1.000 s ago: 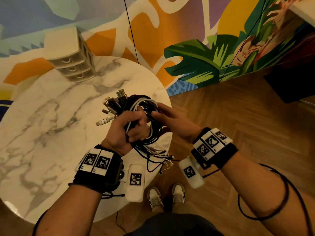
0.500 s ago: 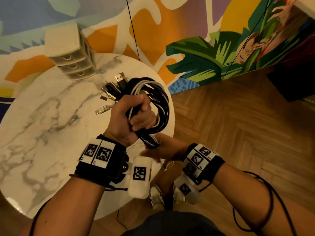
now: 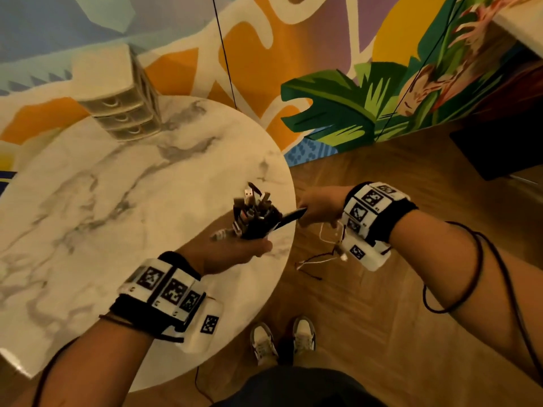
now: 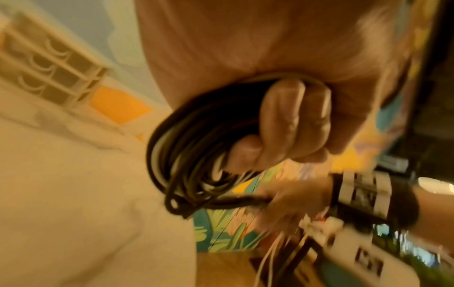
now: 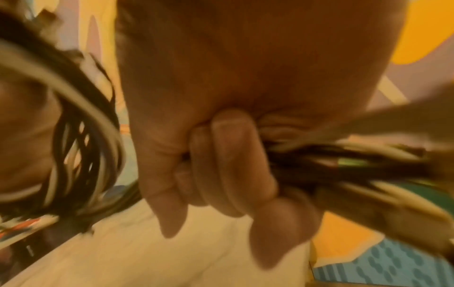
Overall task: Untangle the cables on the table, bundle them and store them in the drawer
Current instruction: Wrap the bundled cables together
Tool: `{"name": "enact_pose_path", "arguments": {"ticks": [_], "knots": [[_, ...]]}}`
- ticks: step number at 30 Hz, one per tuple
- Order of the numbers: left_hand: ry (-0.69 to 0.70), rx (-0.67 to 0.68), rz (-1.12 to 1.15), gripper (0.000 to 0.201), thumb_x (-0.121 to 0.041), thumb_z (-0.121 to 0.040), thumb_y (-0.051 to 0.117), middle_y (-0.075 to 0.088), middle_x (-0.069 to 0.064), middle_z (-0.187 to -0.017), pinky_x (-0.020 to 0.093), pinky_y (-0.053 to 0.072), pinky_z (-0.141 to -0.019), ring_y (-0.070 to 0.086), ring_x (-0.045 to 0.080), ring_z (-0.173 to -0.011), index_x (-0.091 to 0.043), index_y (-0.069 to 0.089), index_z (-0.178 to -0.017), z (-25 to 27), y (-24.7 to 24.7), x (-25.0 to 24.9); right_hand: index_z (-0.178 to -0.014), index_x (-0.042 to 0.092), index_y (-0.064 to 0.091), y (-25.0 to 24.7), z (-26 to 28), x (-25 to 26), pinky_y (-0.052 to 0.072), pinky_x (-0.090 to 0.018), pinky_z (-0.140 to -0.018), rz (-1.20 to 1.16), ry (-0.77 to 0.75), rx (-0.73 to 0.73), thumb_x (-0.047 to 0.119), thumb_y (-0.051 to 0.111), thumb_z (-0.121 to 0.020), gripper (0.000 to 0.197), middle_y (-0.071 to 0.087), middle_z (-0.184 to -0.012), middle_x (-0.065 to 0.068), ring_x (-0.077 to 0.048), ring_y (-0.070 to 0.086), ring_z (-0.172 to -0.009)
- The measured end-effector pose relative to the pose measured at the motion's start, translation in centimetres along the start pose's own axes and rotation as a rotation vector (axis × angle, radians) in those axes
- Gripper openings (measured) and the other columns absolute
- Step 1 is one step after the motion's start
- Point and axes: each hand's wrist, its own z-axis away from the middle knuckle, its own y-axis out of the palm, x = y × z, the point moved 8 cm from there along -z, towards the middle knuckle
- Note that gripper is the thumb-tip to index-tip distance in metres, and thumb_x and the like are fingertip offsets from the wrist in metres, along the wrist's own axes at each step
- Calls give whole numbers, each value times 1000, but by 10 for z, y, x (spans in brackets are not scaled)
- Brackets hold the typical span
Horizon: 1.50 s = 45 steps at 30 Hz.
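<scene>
The left hand (image 3: 232, 254) is fisted round the coiled cable bundle (image 3: 254, 221), plugs sticking up, above the right rim of the marble table (image 3: 117, 201). The right hand (image 3: 320, 205) pinches a dark strand leading off the bundle, with loose ends (thin, white and red) dangling below its wrist. A 3-drawer unit (image 3: 123, 113) stands at the table's far edge, well apart.
</scene>
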Motion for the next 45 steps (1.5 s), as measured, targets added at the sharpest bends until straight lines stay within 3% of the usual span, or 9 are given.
{"name": "enact_pose_path", "arguments": {"ticks": [2, 6, 12, 16, 19, 28, 33, 39, 45], "knots": [[18, 8, -57, 37, -26, -71, 68, 56, 5, -65, 24, 42, -52, 49, 6, -51, -2, 66, -99, 0, 6, 5, -91, 7, 66, -5, 2, 1, 40, -26, -53, -53, -26, 2, 30, 59, -90, 24, 52, -68, -1, -13, 46, -56], [12, -195, -50, 17, -13, -85, 67, 58, -3, -61, 30, 44, -53, 53, 8, -53, -30, 64, -83, -10, 0, 14, -92, 6, 65, -15, 4, 17, 43, -27, -58, -167, -102, -78, 36, 52, -94, 32, 57, -73, -5, -14, 49, -60], [105, -373, 113, 28, -30, -93, 54, 54, 12, -50, 27, 36, -45, 43, 22, -40, -10, 63, -76, -22, -15, -18, -75, 6, 52, -34, 23, 47, 46, -42, -64, -615, -255, -402, 12, 29, -100, 35, 45, -67, -6, -24, 43, -64], [161, -449, 192, 19, -41, -91, 54, 67, 11, -73, 45, 48, -60, 56, 38, -64, -34, 68, -81, -29, -24, -30, -95, -2, 55, -29, 33, 60, 37, -21, -54, -775, -274, -560, 14, 28, -100, 32, 53, -71, 0, -5, 47, -53], [116, -514, 309, 18, -37, -91, 58, 63, 6, -66, 47, 49, -62, 56, 33, -59, -25, 65, -80, -30, -29, -29, -106, 6, 53, -27, 44, 73, 35, -14, -59, -705, -384, -665, 8, 32, -98, 23, 48, -75, 13, 0, 48, -62], [-77, -376, 780, 23, -27, -90, 56, 67, 9, -96, 42, 49, -87, 62, 26, -92, -10, 66, -102, -29, -21, -13, -135, 8, 47, -13, 48, 81, 39, -22, -89, -525, -509, -869, 13, 45, -96, 39, 55, -121, -9, -19, 45, -106], [-93, -301, 818, 38, -30, -75, 66, 66, 12, -109, 42, 47, -94, 62, 27, -105, -11, 66, -108, -26, -13, -11, -128, 1, 52, -18, 58, 89, 32, -19, -82, -262, -499, -1033, 10, 39, -90, 41, 57, -113, -13, -17, 40, -93], [-19, -252, 881, 18, -18, -93, 49, 68, 2, -93, 27, 56, -70, 66, 16, -87, -13, 63, -102, -24, -19, -16, -125, 9, 54, -17, 62, 94, 36, -31, -87, -238, -569, -981, 26, 37, -98, 37, 54, -114, -6, -15, 38, -97], [88, -214, 1005, 9, -14, -91, 49, 59, 7, -91, 37, 43, -83, 57, 22, -90, -13, 58, -89, -21, -17, -22, -112, 19, 68, -29, 74, 75, 39, -23, -77, -396, -576, -1194, 23, 63, -87, 26, 54, -98, -1, -18, 46, -91]]}}
